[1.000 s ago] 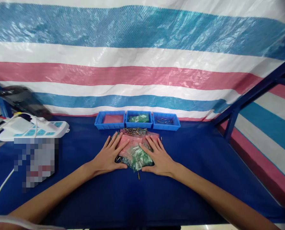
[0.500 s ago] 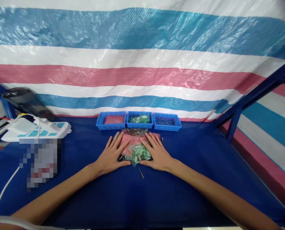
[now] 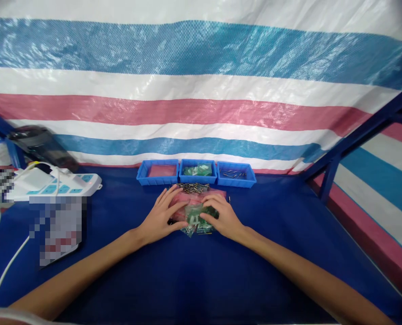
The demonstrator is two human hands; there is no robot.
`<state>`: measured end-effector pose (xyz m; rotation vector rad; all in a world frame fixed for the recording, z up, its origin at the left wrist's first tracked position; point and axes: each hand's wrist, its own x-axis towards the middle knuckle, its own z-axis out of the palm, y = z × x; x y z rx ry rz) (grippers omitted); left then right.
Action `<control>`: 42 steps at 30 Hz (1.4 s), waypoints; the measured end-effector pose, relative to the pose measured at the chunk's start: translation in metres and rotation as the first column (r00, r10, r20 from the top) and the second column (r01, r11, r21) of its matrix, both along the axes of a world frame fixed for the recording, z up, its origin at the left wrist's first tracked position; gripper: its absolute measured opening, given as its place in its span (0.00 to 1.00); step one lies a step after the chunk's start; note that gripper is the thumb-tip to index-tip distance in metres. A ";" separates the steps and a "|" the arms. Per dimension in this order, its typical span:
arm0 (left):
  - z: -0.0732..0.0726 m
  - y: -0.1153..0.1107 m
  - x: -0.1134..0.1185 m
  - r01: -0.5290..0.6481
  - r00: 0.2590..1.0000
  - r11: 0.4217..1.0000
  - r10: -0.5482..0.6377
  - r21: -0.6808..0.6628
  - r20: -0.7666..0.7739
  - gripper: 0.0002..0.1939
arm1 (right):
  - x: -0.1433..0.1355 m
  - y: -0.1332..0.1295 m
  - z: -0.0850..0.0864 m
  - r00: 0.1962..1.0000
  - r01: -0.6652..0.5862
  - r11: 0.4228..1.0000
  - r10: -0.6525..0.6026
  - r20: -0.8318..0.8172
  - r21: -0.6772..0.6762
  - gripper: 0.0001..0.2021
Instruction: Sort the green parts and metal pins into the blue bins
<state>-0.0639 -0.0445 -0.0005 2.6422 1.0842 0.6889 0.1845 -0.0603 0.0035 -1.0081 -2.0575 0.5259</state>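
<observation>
Beside green packets (image 3: 194, 215), right hand (image 3: 225, 219) more curled than before.

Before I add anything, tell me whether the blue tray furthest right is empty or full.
Neither: a few thin metal pieces lie scattered in the tray, and much of its floor shows between them.

We have room to pass over the near middle of the blue tabletop (image 3: 194, 280), between both forearms, and along its right side up to the slanting blue frame (image 3: 343, 143). The heap of packets (image 3: 194, 212) blocks the middle; beyond it, three blue bins (image 3: 197, 179) stand before the striped sheet (image 3: 194, 110). On our left, the power strip (image 3: 91, 186) and white cable (image 3: 8, 267) obstruct.
</observation>
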 end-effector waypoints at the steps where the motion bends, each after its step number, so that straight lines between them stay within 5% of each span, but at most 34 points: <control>1: 0.004 0.002 0.004 0.011 0.997 0.999 -0.007 -0.048 0.077 0.23 | -0.002 0.002 0.004 0.998 0.021 0.998 -0.024 -0.051 -0.051 0.05; 4: 0.016 0.012 0.021 -0.023 0.956 0.982 0.076 -0.187 0.283 0.14 | -0.010 0.014 0.015 0.973 0.084 0.988 -0.110 -0.201 -0.133 0.05; 8: 0.029 0.031 0.046 -0.185 0.873 0.974 0.223 -0.127 0.433 0.09 | -0.021 0.036 0.019 0.882 0.156 0.979 -0.198 -0.427 -0.132 0.05; 13: 0.029 0.045 0.063 -0.143 0.769 0.936 0.310 -0.321 0.559 0.10 | -0.022 0.055 0.009 0.754 0.107 0.955 -0.259 -0.603 -0.275 0.12; 21: 0.018 0.047 0.064 -0.053 0.688 0.901 0.346 -0.430 0.638 0.12 | -0.013 0.051 0.001 0.925 0.142 0.980 -0.180 -0.333 -0.138 0.11; 31: 0.011 0.044 0.076 0.162 0.543 0.801 0.416 -0.577 0.730 0.12 | -0.012 0.053 -0.013 0.928 0.205 0.974 -0.226 -0.297 -0.101 0.10; 36: 0.002 0.047 0.073 0.201 0.535 0.744 0.462 -0.638 0.708 0.14 | -0.011 0.054 -0.020 0.924 0.224 0.968 -0.248 -0.290 -0.115 0.10; 42: -0.007 0.050 0.070 0.229 0.542 0.750 0.432 -0.621 0.721 0.12 | -0.012 0.052 -0.019 0.925 0.244 0.964 -0.265 -0.272 -0.107 0.10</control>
